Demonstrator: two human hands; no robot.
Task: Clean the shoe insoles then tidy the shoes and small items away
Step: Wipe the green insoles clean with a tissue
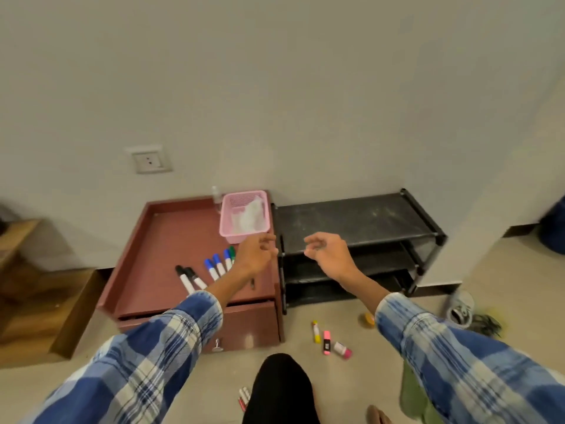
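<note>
Both hands reach forward with nothing in them: the left hand (pixel 255 254) has its fingers loosely curled and apart, and the right hand (pixel 325 250) is likewise half-open, thumb and fingers bent but not meeting. Just beyond the left hand's fingertips sits a pink slotted basket (pixel 244 214) holding crumpled white cloth or tissue (pixel 250 217), with a clear bottle (pixel 217 197) beside its far left corner; both rest on a reddish-brown drawer cabinet (pixel 171 240). Below and left of the left hand lie 6 whiteboard markers (pixel 214 269) on the cabinet top: 2 black-capped, 3 blue, 1 green. Behind and under the right hand stands a black shoe rack (pixel 360 221), its top shelf bare. Well below the right wrist, on the floor, lie a yellow highlighter (pixel 316 332), a pink highlighter (pixel 326 342) and a pink-capped glue stick (pixel 342 350). Right of the right forearm sits a white shoe (pixel 460 309) on the floor.
</note>
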